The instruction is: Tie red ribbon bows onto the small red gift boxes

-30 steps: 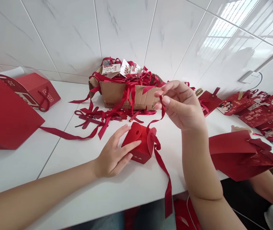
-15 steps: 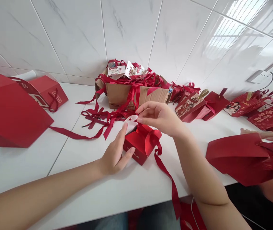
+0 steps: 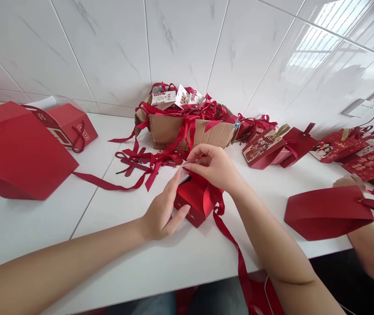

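Note:
A small red gift box sits on the white table in front of me, its top flaps partly folded in. My left hand grips the box's left side, thumb on the front face and fingers along the back left. Over the back of the box, my right hand pinches the edge of a flap whose pale inner side shows between the fingertips. A dark red ribbon runs from the box's right side down over the table's front edge. The right side of the box is partly hidden by my right hand.
Behind stands a cardboard box heaped with red ribbons and tags; loose ribbons lie beside it. Large red bags stand left. At right, another person's hand is by a red bag, with several finished gift boxes behind.
My right fingers have pulled the pale flap down and inward over the box. At right, the other person's red bag has turned and the hands around it have shifted.

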`<state>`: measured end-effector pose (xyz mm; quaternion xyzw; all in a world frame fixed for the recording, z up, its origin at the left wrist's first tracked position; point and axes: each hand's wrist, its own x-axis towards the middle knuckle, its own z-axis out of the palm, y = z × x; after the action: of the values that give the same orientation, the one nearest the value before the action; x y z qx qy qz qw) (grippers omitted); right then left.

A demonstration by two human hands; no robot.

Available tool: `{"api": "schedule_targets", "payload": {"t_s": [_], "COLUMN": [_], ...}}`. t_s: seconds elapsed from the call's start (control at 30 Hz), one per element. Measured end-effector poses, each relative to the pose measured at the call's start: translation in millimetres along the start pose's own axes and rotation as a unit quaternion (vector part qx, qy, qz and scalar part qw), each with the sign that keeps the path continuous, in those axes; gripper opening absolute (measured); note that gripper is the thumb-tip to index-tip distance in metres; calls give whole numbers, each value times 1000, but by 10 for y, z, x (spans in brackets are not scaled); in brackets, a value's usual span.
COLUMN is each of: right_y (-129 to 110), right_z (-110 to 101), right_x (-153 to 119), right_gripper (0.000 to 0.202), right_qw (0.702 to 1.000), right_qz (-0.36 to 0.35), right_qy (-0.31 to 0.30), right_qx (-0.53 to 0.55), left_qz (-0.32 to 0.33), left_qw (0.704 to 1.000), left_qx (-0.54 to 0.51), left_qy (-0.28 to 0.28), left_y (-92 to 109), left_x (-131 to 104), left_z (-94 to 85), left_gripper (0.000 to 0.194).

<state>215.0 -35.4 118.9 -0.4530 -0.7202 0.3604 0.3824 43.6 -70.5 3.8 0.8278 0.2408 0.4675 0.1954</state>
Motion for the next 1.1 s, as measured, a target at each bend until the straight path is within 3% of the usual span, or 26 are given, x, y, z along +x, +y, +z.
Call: {"api": "schedule_targets", "payload": {"t_s": [0.23, 0.47, 0.6, 0.67, 0.8, 0.97, 1.1], "right_y": [50, 57, 61, 63, 66, 55, 18], "right_z": [15, -78, -88, -85, -62, -49, -96], "right_x": [7, -8, 3, 6, -1, -7, -11], "right_gripper": [19, 26, 23, 24, 21, 21, 20], "right_qw": [1000, 990, 986, 986, 982, 982, 979], "right_qz": [8, 5, -8, -11, -25, -35, -56], "right_qy": [16, -126, -153, -156, -167, -168, -188], "right_qx": [25, 55, 63, 66, 83, 76, 47], "left_qz": [8, 10, 2, -50, -245, -327, -400], "left_qw": [999, 982, 981, 970, 917, 858, 768], "left_qx": [-35, -179, -177, -215, -310, -396, -500], "left_qy": [-5, 57, 82, 99, 49, -3, 21], "left_y": [-9, -31, -3, 45, 164, 217, 200], "left_x": [-19, -21, 0, 53, 227, 374, 485], "left_z": [2, -6, -10, -40, -152, -242, -328], "left_gripper": [82, 64, 53, 47, 33, 21, 20]}}
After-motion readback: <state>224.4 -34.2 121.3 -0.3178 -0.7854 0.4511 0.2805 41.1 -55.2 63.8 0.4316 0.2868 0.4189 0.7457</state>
